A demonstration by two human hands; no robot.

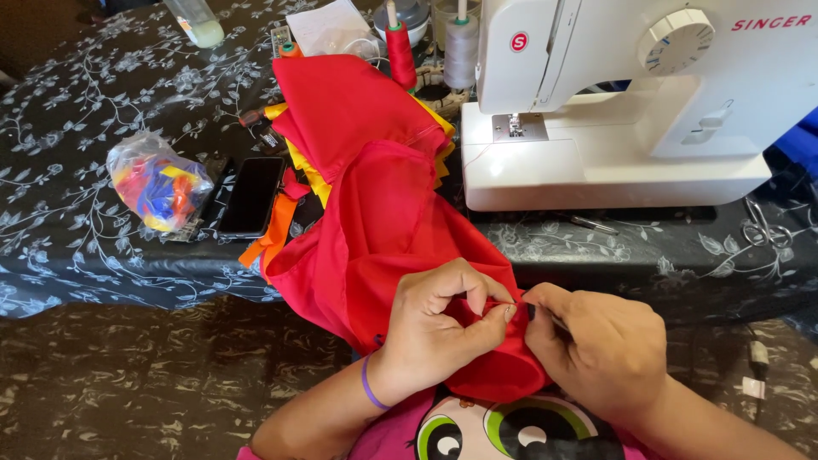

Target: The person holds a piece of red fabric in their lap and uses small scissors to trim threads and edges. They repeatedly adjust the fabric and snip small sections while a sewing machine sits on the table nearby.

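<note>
Clear scrap bag (158, 181) left of phone (251, 196)

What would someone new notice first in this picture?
The big red fabric spilling off the dark floral table into the lap grabs the eye first, with the left hand and right hand pinching its edge together at bottom centre. Next is the white sewing machine at upper right, and a bag of colourful scraps at left.

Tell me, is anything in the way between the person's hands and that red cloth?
Nothing visible is. The left hand and the right hand both already pinch a fold of the red cloth between their fingertips, in front of the white sewing machine.
</note>
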